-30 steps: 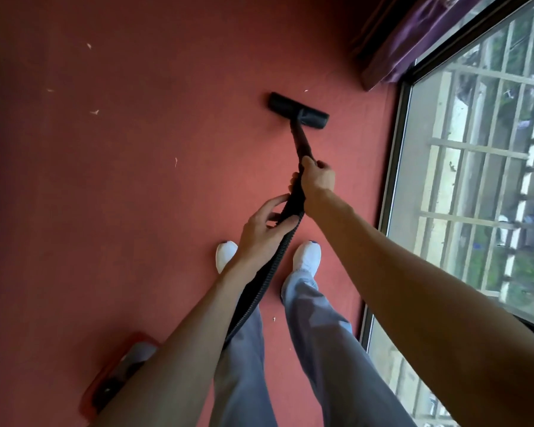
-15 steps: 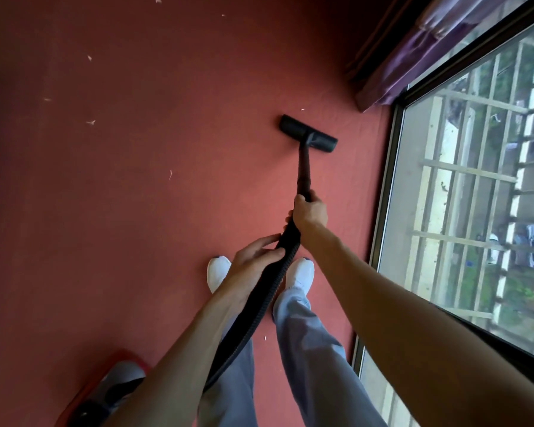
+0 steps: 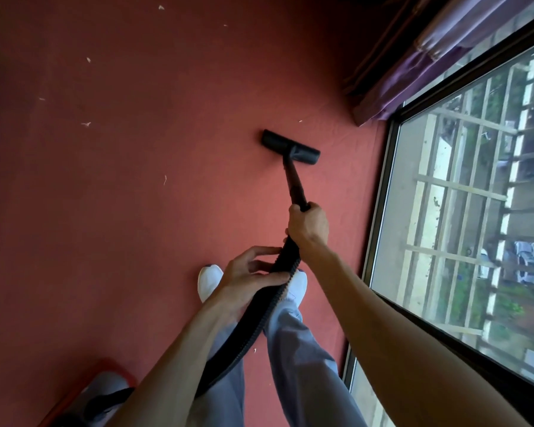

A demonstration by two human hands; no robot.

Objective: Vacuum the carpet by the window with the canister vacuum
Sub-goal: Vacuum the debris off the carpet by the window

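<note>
- The canister vacuum (image 3: 105, 392) is sitting at the carpet's (image 3: 136, 211) near-left corner of the view, partly cut off. It is showing slightly less than a second ago.
- The hose (image 3: 259, 318) is running from it between the person's legs up to the hands.
- The left hand (image 3: 250, 272) is cradling the hose just above the white shoes (image 3: 209, 280), thumb over the top and fingers curling loosely beneath. A second ago those fingers were spread wider.
- The right hand (image 3: 307, 224) is wrapping tight round the near end of the wand (image 3: 295, 183).
- The wand was pointing nearly straight ahead half a second ago and is now leaning, the floor head (image 3: 290, 146) swinging left, away from the window (image 3: 475, 211).
- The floor head is lying flat on the carpet. It is drawing slightly back toward the feet, so this is probably a return stroke.
- A pale speck (image 3: 300, 121) is lying just beyond the head, unswept as before.
- Scraps (image 3: 165, 179) are dotting the carpet's left side, so the job is looking unfinished.
- The curtain (image 3: 429, 57) is hanging at the far-right corner.
</note>
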